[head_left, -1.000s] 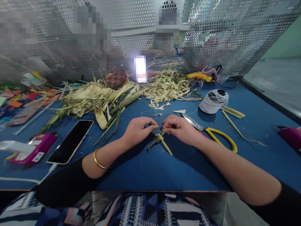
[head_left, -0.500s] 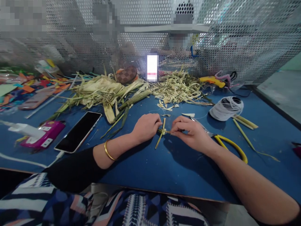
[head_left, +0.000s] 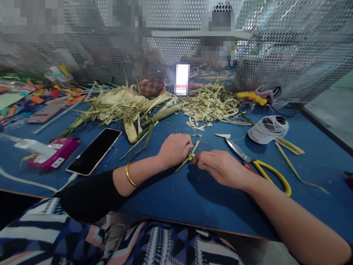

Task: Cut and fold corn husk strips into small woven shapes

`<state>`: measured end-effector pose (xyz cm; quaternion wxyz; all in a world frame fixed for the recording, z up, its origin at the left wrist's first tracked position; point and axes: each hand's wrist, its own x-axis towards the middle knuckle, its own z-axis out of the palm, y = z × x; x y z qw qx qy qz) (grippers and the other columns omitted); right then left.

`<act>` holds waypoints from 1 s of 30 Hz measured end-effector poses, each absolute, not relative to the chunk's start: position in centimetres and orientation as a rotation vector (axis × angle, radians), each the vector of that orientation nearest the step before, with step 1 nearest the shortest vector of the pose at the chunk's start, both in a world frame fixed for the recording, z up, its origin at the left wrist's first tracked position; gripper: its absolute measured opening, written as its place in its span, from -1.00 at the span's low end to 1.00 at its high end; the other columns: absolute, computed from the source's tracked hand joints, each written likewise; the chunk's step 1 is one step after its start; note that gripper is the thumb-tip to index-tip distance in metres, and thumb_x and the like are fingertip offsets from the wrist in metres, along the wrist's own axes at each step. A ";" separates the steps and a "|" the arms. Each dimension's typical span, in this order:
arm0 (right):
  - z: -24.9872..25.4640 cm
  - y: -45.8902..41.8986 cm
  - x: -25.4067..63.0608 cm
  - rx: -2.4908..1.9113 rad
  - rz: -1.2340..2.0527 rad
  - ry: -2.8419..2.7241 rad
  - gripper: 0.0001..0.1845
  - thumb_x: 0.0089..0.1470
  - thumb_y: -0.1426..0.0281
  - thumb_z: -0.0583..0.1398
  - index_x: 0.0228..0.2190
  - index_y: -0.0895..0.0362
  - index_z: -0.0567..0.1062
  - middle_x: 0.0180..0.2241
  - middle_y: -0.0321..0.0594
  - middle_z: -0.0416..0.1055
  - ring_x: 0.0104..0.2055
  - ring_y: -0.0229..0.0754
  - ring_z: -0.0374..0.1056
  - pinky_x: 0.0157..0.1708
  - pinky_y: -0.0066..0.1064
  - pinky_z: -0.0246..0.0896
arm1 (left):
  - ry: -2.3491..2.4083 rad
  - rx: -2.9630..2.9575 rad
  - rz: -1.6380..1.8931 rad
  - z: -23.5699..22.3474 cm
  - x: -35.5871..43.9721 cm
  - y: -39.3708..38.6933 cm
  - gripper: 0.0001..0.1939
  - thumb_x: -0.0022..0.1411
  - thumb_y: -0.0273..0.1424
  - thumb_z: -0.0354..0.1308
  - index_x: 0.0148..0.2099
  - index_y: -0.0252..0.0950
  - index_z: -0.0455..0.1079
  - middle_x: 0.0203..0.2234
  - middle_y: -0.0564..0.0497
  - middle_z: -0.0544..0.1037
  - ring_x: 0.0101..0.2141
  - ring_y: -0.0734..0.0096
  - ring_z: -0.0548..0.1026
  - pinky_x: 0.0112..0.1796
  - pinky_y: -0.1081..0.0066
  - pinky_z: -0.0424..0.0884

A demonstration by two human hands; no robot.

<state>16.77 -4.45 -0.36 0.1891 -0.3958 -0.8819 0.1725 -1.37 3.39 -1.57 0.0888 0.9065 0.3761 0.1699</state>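
Between my two hands is a small cross-shaped knot of yellow-green husk strips (head_left: 191, 156), with one strip end pointing up and another pointing down toward me. My left hand (head_left: 175, 149), bracelet on the wrist, pinches its left side. Its right side is at the closed fingertips of my right hand (head_left: 220, 165), which partly hide it. Beneath and beyond my right wrist lie scissors with yellow handles (head_left: 271, 173), blades slightly toward the back. A pale husk scrap (head_left: 223, 136) rests by their tip.
Husk leaves (head_left: 121, 105) and shredded husk (head_left: 212, 103) are heaped at the back. A spool of white string (head_left: 268, 129) stands right. Left are a phone (head_left: 95, 151) on a cable and a purple power strip (head_left: 56, 152). A perforated screen (head_left: 165, 48) borders the blue table (head_left: 165, 202).
My right hand has turned over, its back now facing up, and come slightly lower and closer to my left hand. The knot has tilted clockwise. The view has shifted a little.
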 end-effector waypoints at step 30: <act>-0.5 -3.4 18.3 -1.219 0.685 -2.408 -0.82 0.15 0.54 -0.02 -0.44 0.08 0.27 -0.40 -0.23 0.38 -0.34 -0.21 0.27 -0.34 -0.41 0.14 | 0.648 2.086 0.371 -0.4 -1.2 2.6 -0.83 0.25 -0.46 -0.01 -0.41 -0.30 0.29 -0.55 0.09 0.52 -0.54 0.54 0.38 -0.42 0.52 0.27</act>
